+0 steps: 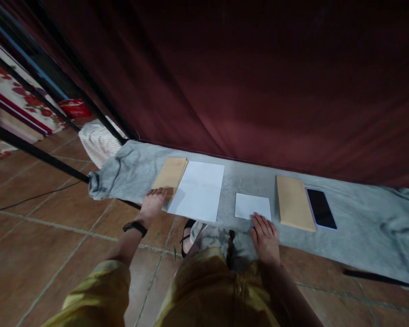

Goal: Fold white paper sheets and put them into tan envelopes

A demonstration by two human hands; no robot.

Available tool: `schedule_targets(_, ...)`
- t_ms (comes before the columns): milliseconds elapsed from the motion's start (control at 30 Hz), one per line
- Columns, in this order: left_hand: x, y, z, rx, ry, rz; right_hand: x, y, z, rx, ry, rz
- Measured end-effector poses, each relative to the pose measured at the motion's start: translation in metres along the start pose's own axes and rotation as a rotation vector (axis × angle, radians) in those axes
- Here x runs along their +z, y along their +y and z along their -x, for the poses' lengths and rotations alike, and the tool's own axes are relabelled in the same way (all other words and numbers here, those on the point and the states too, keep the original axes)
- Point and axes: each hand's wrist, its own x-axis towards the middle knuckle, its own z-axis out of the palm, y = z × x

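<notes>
My left hand (153, 203) rests its fingertips on the near end of a stack of brown paper envelopes (172, 172), fingers laid out and not wrapped round it. Just right of that stack lies a large white sheet of paper (201, 188), flat with faint creases. The fingers of my right hand (266, 236) are stretched out, their tips touching the near edge of a small white rectangle of paper (252, 205), seemingly folded. Farther right, another brown envelope (295, 202) lies beside a dark-screened phone (321, 208) in a light purple case.
A grey cloth (361, 218) covers the narrow bench. Behind it hangs a dark red curtain (276, 113). Black metal bars (37, 152) stand at the left, near a striped white cloth (98, 141). A thin cable (34, 197) crosses the tiled floor (68, 236).
</notes>
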Motion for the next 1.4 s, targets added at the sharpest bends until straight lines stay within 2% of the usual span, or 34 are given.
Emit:
schedule_targets(100, -0.009, -0.001, -0.004, 0.015, 0.15, -0.041, -0.001, -0.001, -0.001, 0.005, -0.008, -0.018)
schedule_targets(167, -0.021, -0.003, -0.008, -0.002, 0.275, -0.075, -0.001, -0.001, -0.001, 0.015, -0.012, -0.038)
schedule_targets(267, -0.049, -0.003, -0.013, -0.024, 0.44, -0.115, -0.004, 0.0, -0.001, 0.036, -0.006, -0.094)
schedule_targets(333, -0.071, 0.004, -0.013, 0.013, 0.532, -0.124, -0.009, -0.002, -0.003, 0.059, 0.003, -0.153)
schedule_targets(433, -0.1, 0.03, -0.005, 0.152, 0.653, -0.126, -0.023, -0.018, -0.015, 0.158, 0.017, -0.328)
schedule_targets(500, -0.114, 0.056, 0.005, 0.27, 0.709, -0.125, -0.037, -0.04, -0.031, 0.28, -0.007, -0.568)
schedule_targets(567, -0.124, 0.086, 0.016, 0.358, 0.738, -0.083, -0.052, -0.068, -0.053, 0.456, -0.06, -0.902)
schedule_targets(667, -0.13, 0.13, 0.033, 0.457, 0.691, 0.001, -0.073, -0.109, -0.087, 0.75, -0.167, -1.49)
schedule_targets(767, -0.127, 0.166, 0.048, 0.581, 0.583, 0.025, -0.086, -0.136, -0.111, 0.855, -0.168, -1.884)
schedule_targets(900, -0.112, 0.196, 0.064, 0.645, 0.424, 0.062, -0.087, -0.146, -0.118, 0.995, -0.045, -1.927)
schedule_targets(1000, -0.106, 0.208, 0.075, 0.669, 0.419, 0.155, -0.085, -0.142, -0.116, 1.081, 0.024, -1.873)
schedule_targets(1100, -0.112, 0.21, 0.083, 0.677, 0.447, 0.33, -0.091, -0.129, -0.113, 1.061, -0.01, -1.85)
schedule_targets(1167, -0.117, 0.202, 0.083, 0.65, 0.401, 0.404, -0.1, -0.116, -0.111, 0.977, -0.099, -1.843)
schedule_targets(1267, -0.119, 0.179, 0.073, 0.526, 0.283, 0.467, -0.11, -0.093, -0.104, 0.893, -0.245, -1.803)
schedule_targets(1400, -0.106, 0.147, 0.057, 0.573, 0.013, 0.549, -0.11, -0.072, -0.096, 0.95, -0.397, -1.724)
